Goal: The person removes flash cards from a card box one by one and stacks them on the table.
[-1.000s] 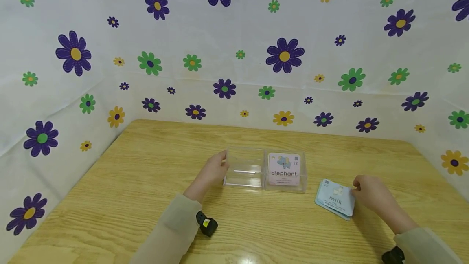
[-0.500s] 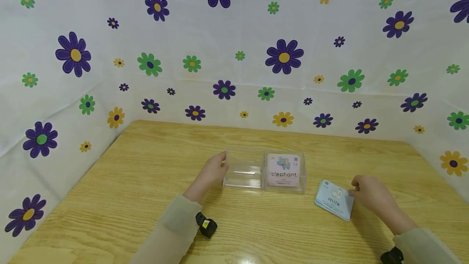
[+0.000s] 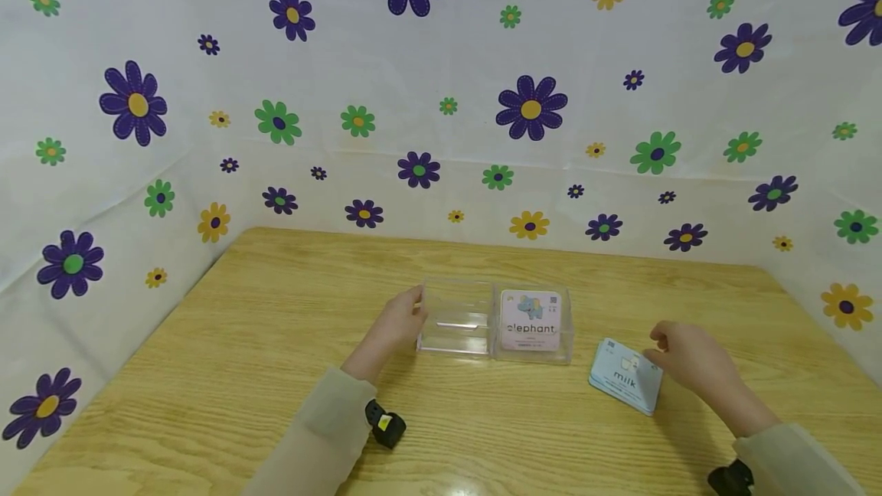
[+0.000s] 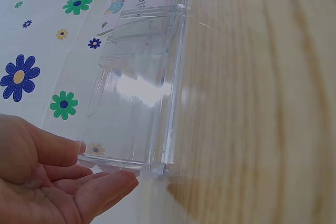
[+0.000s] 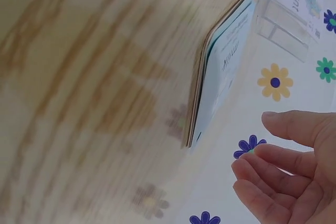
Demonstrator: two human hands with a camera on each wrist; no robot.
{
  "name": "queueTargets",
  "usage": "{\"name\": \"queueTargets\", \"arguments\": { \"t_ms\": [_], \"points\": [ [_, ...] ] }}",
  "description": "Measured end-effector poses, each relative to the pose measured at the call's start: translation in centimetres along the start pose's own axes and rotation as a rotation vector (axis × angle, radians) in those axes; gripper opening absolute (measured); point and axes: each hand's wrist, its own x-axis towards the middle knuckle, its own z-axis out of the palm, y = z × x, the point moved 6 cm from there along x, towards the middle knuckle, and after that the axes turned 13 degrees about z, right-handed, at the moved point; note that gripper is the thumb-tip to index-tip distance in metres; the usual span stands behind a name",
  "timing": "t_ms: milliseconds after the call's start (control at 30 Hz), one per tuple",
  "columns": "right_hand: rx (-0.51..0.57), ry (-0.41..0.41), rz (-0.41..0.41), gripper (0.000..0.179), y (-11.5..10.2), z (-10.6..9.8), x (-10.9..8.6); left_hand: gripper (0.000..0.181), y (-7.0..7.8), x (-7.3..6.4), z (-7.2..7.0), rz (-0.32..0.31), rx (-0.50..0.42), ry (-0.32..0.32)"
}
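Observation:
A clear plastic two-compartment box [image 3: 458,344] stands mid-table. My left hand [image 3: 398,323] pinches its left end wall, with the thumb [image 4: 59,150] on the inner side and the fingers beneath and outside in the left wrist view. The left compartment holds nothing. A pink elephant card [image 3: 530,327] leans in the right one. To the right of the box lies a small stack of pale blue cards [image 3: 624,380], the top one printed "milk". My right hand [image 3: 694,357] hovers at the stack's right edge, thumb and loosely curled fingers apart with nothing between them [image 5: 289,166].
The wooden table [image 3: 276,373] ends at a white cloth backdrop [image 3: 441,52] with purple, green and yellow flowers, behind and at both sides. Black wrist cameras [image 3: 389,427] sit on both wrists.
The stack of cards has been squared up, with the top card now lying flush. My right hand has lifted slightly and its fingers have parted from the cards. The left hand keeps its hold.

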Motion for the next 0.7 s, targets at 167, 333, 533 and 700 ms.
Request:
{"name": "queueTargets", "arguments": {
  "t_ms": [167, 333, 533, 700],
  "points": [
    [0.015, -0.005, -0.003, 0.031, -0.3, -0.1, 0.0, 0.045, 0.0, -0.1, 0.0, 0.014, -0.001, -0.001],
    [0.024, 0.007, -0.024, 0.031, -0.8, -0.1, 0.1, 0.044, -0.1, -0.1, 0.0, 0.002, -0.001, 0.001],
    [0.040, 0.023, -0.041, 0.030, -1.6, -0.3, 0.1, 0.042, 0.0, 0.0, -0.1, 0.016, 0.003, 0.010],
    [0.051, 0.044, -0.067, 0.030, -2.3, -0.4, 0.2, 0.043, 0.1, -0.1, 0.0, 0.012, 0.004, 0.004]
  ]
}}
